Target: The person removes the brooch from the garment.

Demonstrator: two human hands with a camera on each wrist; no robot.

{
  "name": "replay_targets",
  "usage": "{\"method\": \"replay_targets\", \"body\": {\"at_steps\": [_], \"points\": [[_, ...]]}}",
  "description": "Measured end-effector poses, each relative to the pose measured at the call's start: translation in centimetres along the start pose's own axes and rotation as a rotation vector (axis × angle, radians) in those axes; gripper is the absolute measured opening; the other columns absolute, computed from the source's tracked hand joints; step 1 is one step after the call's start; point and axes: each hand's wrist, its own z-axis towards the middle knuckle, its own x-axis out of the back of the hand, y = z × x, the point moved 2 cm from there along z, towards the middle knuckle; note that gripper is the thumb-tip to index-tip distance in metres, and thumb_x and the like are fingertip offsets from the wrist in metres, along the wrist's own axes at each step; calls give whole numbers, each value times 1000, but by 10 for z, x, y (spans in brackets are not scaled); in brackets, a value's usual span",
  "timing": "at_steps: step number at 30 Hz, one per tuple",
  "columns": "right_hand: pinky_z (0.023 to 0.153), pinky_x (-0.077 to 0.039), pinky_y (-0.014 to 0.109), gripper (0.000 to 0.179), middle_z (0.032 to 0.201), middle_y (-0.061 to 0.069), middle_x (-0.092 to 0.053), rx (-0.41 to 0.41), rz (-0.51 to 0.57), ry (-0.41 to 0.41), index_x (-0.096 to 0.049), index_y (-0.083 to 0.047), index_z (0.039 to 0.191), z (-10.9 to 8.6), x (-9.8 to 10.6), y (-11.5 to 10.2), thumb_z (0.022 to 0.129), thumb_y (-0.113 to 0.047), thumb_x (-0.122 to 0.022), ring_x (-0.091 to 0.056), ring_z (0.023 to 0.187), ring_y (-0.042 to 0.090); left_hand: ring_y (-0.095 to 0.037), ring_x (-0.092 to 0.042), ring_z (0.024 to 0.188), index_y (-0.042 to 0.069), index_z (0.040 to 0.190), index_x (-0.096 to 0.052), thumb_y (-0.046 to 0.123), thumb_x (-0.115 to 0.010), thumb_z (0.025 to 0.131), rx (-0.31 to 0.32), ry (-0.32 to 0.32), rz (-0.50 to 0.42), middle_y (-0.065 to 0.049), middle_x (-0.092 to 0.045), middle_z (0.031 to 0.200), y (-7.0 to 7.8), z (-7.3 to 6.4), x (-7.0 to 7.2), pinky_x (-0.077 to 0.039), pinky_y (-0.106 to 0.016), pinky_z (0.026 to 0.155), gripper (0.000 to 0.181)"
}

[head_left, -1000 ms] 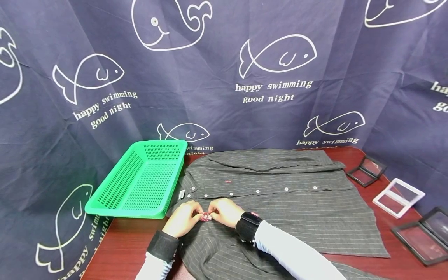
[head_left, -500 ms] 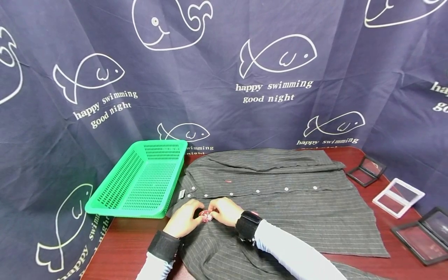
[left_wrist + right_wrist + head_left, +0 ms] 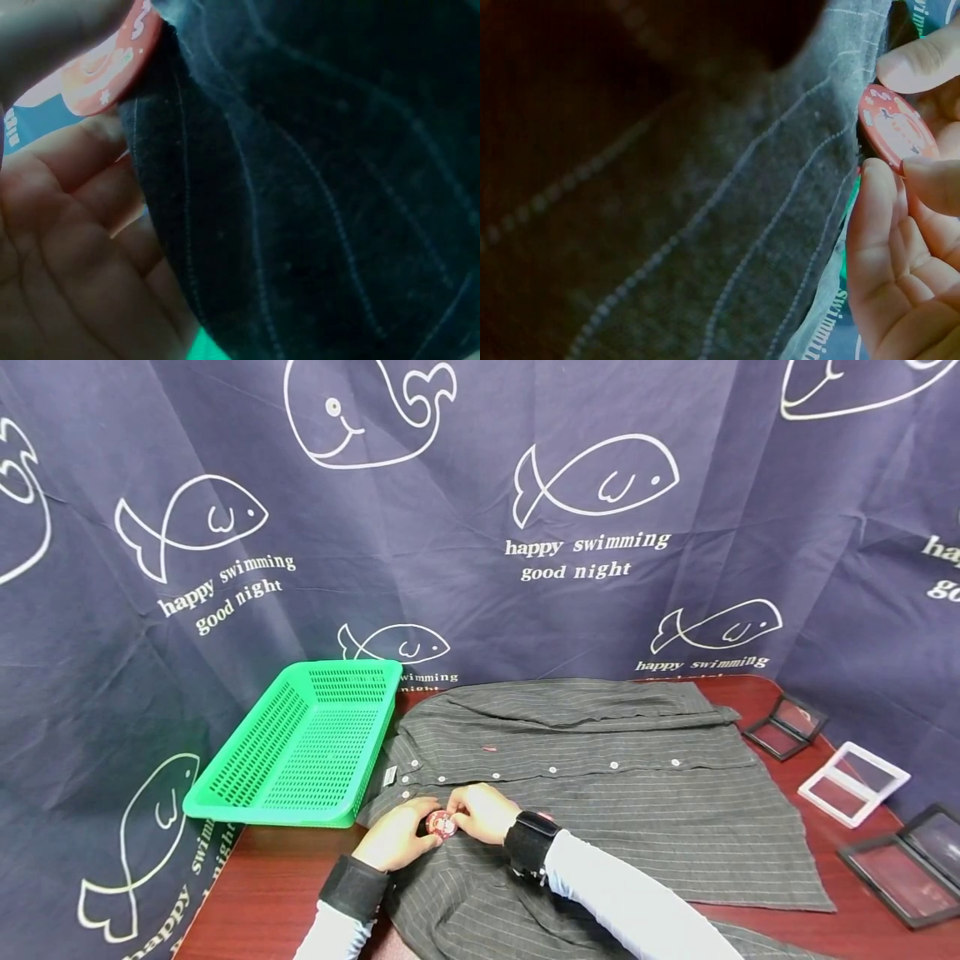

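A small round red badge (image 3: pixel 441 824) with a white printed pattern stands at the edge of a dark grey pinstriped shirt (image 3: pixel 615 827), laid out on the table. My left hand (image 3: pixel 397 835) holds the badge's left side between spread thumb and fingers. From the right, my right hand (image 3: pixel 483 814) pinches its edge with thumb and fingertips. In the right wrist view the badge (image 3: pixel 892 131) sits tilted against the fold of cloth, fingertips right at its rim. The left wrist view shows the badge (image 3: pixel 112 75) partly behind a thumb; its back is hidden.
A green plastic basket (image 3: pixel 307 760) stands to the left. Two black framed cases (image 3: pixel 780 731) and a white one (image 3: pixel 855 782) lie along the right side of the red-brown table (image 3: pixel 247 877). A dark blue printed curtain (image 3: pixel 480 610) hangs behind.
The badge has turned from nearly edge-on to showing its round face. My left fingers have spread and shifted round it, uncovering another shirt button; my right hand has stayed nearly still.
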Motion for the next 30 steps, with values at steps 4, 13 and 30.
{"method": "replay_targets", "body": {"at_steps": [4,13,30], "points": [[57,-39,19,5,67,0,-64,-7,-7,3,-67,-7,78,0,-1,0,79,-2,-67,-47,60,3,-35,-62,117,-5,117,-65,12,-78,74,26,-26,-4,-22,-65,124,0,-1,0,-47,-48,99,48],[56,-38,18,5,67,0,-63,-52,33,-24,-67,-6,77,1,-3,3,80,-2,-67,-45,60,3,-37,-60,120,-4,120,-64,12,-78,74,70,-65,-13,-22,-61,131,-1,-3,-2,-46,-52,99,51],[54,-35,16,5,62,0,-61,-52,106,-50,-67,-4,76,-1,-1,5,75,1,-64,-42,56,0,-38,-56,126,-6,125,-61,9,-75,77,74,-108,-32,-23,-57,136,-1,-4,0,-44,-52,103,53]]}}
